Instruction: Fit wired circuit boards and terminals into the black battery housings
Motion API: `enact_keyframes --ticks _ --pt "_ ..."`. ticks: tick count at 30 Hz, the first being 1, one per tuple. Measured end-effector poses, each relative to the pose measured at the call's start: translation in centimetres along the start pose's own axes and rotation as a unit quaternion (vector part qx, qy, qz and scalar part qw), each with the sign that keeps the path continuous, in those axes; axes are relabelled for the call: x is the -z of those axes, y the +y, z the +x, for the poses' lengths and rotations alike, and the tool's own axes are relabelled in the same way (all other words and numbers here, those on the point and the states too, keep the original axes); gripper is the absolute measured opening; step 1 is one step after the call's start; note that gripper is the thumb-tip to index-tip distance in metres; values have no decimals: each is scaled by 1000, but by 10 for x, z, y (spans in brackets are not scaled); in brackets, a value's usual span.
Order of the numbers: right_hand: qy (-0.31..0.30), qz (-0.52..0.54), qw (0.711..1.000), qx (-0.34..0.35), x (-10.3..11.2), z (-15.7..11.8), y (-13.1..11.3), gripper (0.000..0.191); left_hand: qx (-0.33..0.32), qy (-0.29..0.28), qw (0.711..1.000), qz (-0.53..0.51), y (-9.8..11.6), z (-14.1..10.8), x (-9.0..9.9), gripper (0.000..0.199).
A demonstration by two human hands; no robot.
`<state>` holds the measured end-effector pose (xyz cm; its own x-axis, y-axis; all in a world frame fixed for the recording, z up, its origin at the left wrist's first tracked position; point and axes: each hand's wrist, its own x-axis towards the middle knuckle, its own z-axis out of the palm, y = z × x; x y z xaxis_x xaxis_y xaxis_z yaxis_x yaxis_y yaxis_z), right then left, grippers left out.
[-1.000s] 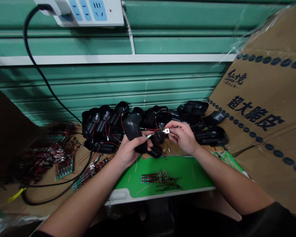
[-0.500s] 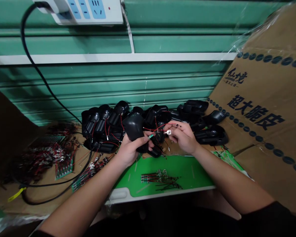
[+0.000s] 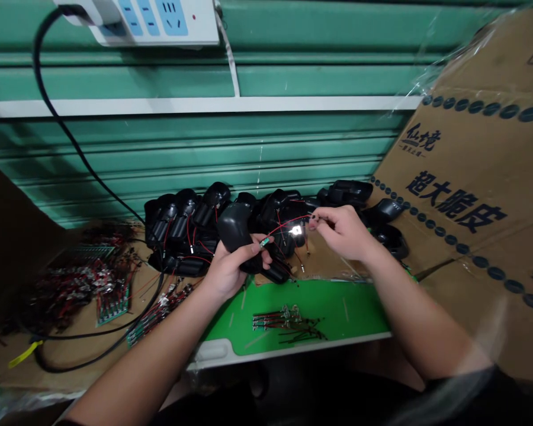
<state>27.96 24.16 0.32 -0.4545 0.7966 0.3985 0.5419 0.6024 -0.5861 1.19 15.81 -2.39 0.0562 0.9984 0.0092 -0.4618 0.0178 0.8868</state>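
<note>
Left hand point(image 3: 231, 271): closed around a black plastic housing point(image 3: 233, 228), fingers wrapped on its near side.
Small board point(image 3: 265, 241): green, at the left fingertips, at the housing's right edge.
Right hand point(image 3: 344, 232): thumb and forefinger pinched on a red wire point(image 3: 289, 220); remaining fingers curled.
Terminal point(image 3: 296, 230): bright metal, between the hands, just left of the right fingertips.
Housing pile point(image 3: 186, 228): black, wired units, far side of both hands, running left to right against the shutter.
Green mat point(image 3: 337, 302): near the hands; carries a wire bundle point(image 3: 288, 319).
Wired boards point(image 3: 113, 307): on the desk point(image 3: 9, 367), left of the mat.
Black cable point(image 3: 89, 337): left, beside the wired boards.
Shutter point(image 3: 204, 148): green, far side.
Power strip point(image 3: 155, 21): on the shutter, top.
Carton point(image 3: 453, 207): cardboard, right.
</note>
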Motion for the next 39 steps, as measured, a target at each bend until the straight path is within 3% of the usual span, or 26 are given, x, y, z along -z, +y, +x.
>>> enact_keyframes --ticks 3,6,8,10,12,14,16,17,19,22,28,34,39 --pt "-166 -67 982 -58 38 -1 5 27 -5 20 1000 3 1 0 -2 37" --pt "-301 -61 937 -167 67 -8 9 28 -6 38 999 10 1 1 -5 38" --pt "-360 -72 904 -222 75 -13 11 35 -6 45 999 16 1 2 -5 37" --pt "-384 -84 894 -216 74 -15 13 35 -8 47 999 20 1 3 -5 37" --pt "-361 -69 916 -158 62 -12 15 28 -10 39 999 28 0 3 -5 35" --pt "-297 -4 949 -108 41 -6 16 30 -12 19 999 35 -1 3 -4 33" --pt "-234 112 958 -119 14 0 16 41 -9 -10 999 41 -3 2 -2 32" --pt "-218 195 944 -152 1 3 14 48 -4 -28 999 47 -4 2 -1 32" --pt "-219 358 883 -211 -23 6 10 64 10 -68 995 68 -6 1 1 33" --pt "-256 488 801 -236 -44 3 0 70 32 -101 988 117 -9 0 6 36" --pt "-316 550 740 -223 -47 -7 -15 64 41 -117 981 147 -9 0 4 35" --pt "-319 563 735 -204 -47 -9 -16 52 44 -147 972 179 -7 0 1 36" --pt "-257 570 758 -185 -41 -6 -14 53 22 -13 992 123 -9 -1 -2 69"
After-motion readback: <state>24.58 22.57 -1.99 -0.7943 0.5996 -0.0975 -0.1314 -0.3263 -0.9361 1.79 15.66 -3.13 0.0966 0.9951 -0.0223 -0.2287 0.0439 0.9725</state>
